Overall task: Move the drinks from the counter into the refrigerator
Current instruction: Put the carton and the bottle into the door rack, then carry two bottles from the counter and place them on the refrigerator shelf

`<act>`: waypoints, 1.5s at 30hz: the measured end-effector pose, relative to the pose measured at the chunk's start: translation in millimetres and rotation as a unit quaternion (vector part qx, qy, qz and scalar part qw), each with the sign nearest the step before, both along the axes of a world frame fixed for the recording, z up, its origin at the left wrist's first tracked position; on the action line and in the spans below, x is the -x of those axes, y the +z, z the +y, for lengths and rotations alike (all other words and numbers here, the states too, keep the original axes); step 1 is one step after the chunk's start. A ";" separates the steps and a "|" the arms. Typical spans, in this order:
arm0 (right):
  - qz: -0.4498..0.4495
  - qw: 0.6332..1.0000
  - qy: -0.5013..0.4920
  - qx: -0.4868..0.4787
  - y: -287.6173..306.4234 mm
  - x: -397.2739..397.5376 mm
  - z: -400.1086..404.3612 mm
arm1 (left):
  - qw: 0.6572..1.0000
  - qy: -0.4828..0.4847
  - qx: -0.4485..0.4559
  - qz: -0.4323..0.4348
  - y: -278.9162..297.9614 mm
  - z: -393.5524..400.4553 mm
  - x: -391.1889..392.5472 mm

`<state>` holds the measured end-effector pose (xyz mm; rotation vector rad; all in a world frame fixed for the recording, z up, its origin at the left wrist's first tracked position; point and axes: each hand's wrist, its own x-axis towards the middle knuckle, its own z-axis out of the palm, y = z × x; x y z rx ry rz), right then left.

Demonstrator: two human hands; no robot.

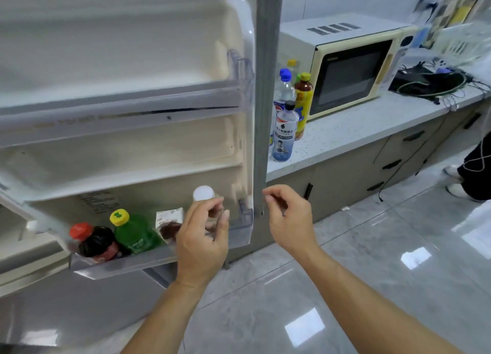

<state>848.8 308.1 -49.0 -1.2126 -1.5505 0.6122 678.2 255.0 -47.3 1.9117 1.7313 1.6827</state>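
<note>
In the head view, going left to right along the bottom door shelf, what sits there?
Red-capped dark bottle → yellow-capped green bottle → small carton → white-capped bottle, with the left hand around it. The right hand is empty, past the door edge.

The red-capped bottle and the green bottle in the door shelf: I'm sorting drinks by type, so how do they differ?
The red-capped bottle holds dark liquid; the green bottle is bright green. Their caps differ: red on the dark one, yellow on the green one. The red-capped bottle sits further left, the green bottle nearer the small carton. Both stand in the lowest door shelf, side by side.
</note>
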 end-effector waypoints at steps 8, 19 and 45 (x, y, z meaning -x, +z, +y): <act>0.045 0.996 -0.018 0.081 -13.9 -110.3 -2.4 | 0.991 -0.037 0.068 -0.106 -10.3 14.0 -111.5; 0.020 0.987 -0.007 0.157 -25.1 -243.0 23.2 | 0.970 0.038 0.179 -0.162 -30.1 40.4 -229.0; 0.001 0.971 0.110 0.214 -36.9 -166.5 267.8 | 0.844 0.282 0.203 -0.409 -41.2 269.8 -173.2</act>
